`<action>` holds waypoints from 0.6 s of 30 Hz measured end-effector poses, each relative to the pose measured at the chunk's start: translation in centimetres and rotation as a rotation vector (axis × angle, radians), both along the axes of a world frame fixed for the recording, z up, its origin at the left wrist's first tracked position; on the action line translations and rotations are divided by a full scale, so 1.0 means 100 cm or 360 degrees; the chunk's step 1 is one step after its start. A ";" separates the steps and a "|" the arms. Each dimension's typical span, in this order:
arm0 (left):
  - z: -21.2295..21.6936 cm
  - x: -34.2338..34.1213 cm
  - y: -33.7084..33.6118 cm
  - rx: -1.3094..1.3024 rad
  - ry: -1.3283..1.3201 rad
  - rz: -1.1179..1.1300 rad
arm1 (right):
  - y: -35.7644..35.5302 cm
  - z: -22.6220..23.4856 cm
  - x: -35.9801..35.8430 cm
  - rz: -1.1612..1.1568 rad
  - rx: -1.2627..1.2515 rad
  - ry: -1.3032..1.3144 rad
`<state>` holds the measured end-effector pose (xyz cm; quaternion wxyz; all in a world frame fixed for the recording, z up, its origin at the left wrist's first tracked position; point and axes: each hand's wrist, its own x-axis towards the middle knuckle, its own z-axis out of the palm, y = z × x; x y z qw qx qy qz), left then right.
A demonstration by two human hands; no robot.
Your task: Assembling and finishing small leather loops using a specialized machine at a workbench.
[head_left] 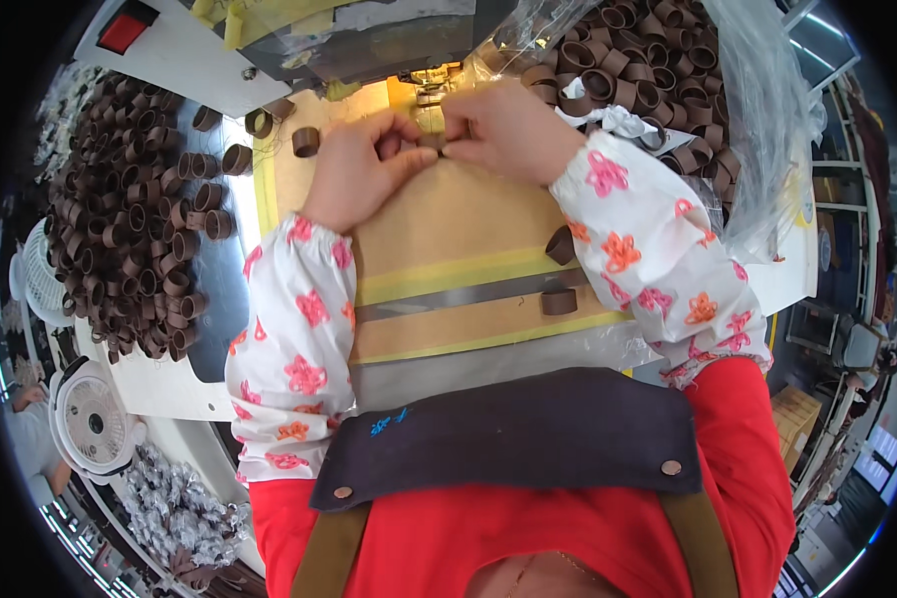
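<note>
My left hand [369, 164] and my right hand [508, 128] meet at the lit metal foot [431, 92] of what looks like a sewing machine [369, 35]. The fingers of both are pinched together, tips nearly touching. Between them shows a bit of a small brown loop [432, 143], mostly covered by the fingers. A similar brown loop [306, 142] lies just left of my left hand. Under both hands is a tan work board [448, 219] edged with yellow tape.
Many brown loops [130, 209] are heaped on the left over a dark tray [224, 299]. Another heap [658, 60] lies at the far right beside clear plastic film [767, 130]. Two loose loops [558, 301] rest near my right sleeve. A white fan [95, 419] stands at left.
</note>
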<state>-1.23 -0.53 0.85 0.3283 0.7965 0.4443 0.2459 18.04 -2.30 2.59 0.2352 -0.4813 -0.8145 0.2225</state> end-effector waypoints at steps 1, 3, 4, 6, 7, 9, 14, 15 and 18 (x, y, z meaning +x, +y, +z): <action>0.001 0.000 -0.005 -0.0156 0.0012 -0.0018 | -0.006 0.002 0.002 0.0028 -0.0056 -0.0014; -0.004 0.001 -0.010 0.0014 -0.0009 -0.0005 | -0.012 0.006 -0.002 -0.0123 -0.0080 0.0006; -0.006 0.004 -0.010 0.0025 -0.0061 0.0007 | -0.014 0.007 -0.005 -0.0209 -0.0087 0.0032; -0.010 0.009 -0.011 0.0084 -0.0152 0.0023 | -0.012 0.006 -0.009 -0.0308 -0.0081 0.0144; -0.013 0.011 -0.011 0.0132 -0.0189 0.0028 | -0.010 0.000 -0.011 -0.0319 -0.0069 0.0231; -0.009 0.014 -0.010 0.0204 -0.0189 0.0002 | -0.006 -0.010 -0.011 -0.0305 -0.0078 0.0431; -0.003 0.010 -0.007 0.0088 -0.0634 0.0260 | -0.007 0.000 -0.010 -0.0199 -0.0369 0.0476; -0.006 0.013 -0.005 0.0121 -0.0677 0.0152 | -0.011 0.001 -0.012 -0.0122 -0.0280 0.0426; 0.001 0.020 -0.004 0.0000 -0.0518 -0.0106 | -0.033 0.003 -0.018 0.0122 0.0048 0.0325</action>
